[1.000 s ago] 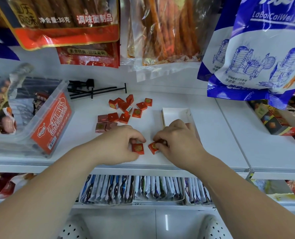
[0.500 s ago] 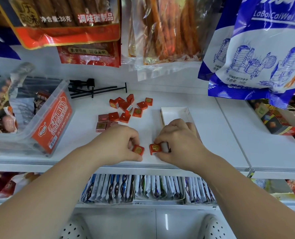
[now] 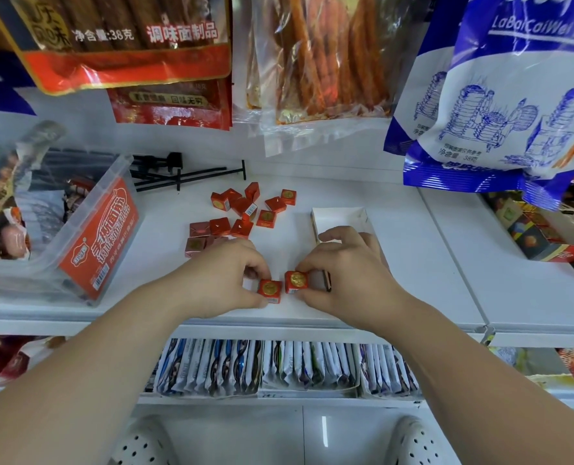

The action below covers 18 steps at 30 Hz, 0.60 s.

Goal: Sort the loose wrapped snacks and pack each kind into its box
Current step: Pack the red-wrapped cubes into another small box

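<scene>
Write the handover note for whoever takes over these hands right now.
Grips: left grip pinches one red cube near the shelf front; right grip pinches a second red cube beside it.
Box: the white box stands open behind the right grip; its visible part shows no cubes.
Done: nothing visibly packed.
Left: both held cubes, then the loose pile further back.

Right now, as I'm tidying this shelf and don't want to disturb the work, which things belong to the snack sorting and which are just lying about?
In the job: left hand pinching left-held cube; right hand pinching right-held cube; loose red cubes; white box.
Lying about: clear bin; black hooks; hanging bags; sachets below.
</scene>
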Motion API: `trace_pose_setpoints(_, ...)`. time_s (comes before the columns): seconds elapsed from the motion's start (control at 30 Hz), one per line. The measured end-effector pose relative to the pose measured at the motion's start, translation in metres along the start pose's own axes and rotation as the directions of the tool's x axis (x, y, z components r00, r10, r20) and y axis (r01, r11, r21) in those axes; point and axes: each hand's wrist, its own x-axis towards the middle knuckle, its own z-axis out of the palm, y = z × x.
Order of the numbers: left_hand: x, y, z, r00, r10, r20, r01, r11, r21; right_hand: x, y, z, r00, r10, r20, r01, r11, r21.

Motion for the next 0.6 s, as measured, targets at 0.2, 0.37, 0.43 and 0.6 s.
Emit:
trace_pose_setpoints(0.2,0.0,0.02,0.007,0.989,-0.047,-0.142,0.008,0.965,-0.264,0.002,0.003,-0.003,0.996,0.0,-0.087,0.023,0.966,0.259)
trace_pose_setpoints(0.37,0.003,0.032,0.009,0.98,-0.086,-0.181,-0.004,0.895,-0.446,-0.002,0.011,-0.022,0.997,0.008,-0.072,0.027,0.881,0.472)
trace_pose_setpoints(0.43,0.004,0.038,0.01,0.98,-0.094,-0.174,-0.002,0.875,-0.485,-0.006,0.016,-0.028,0.998,0.061,-0.02,-0.04,0.834,0.551)
trace_pose_setpoints(0.6,0.011,0.058,0.011,0.989,-0.088,-0.119,0.004,0.817,-0.576,-0.015,0.029,-0.041,0.995,0.101,0.029,-0.099,0.811,0.577)
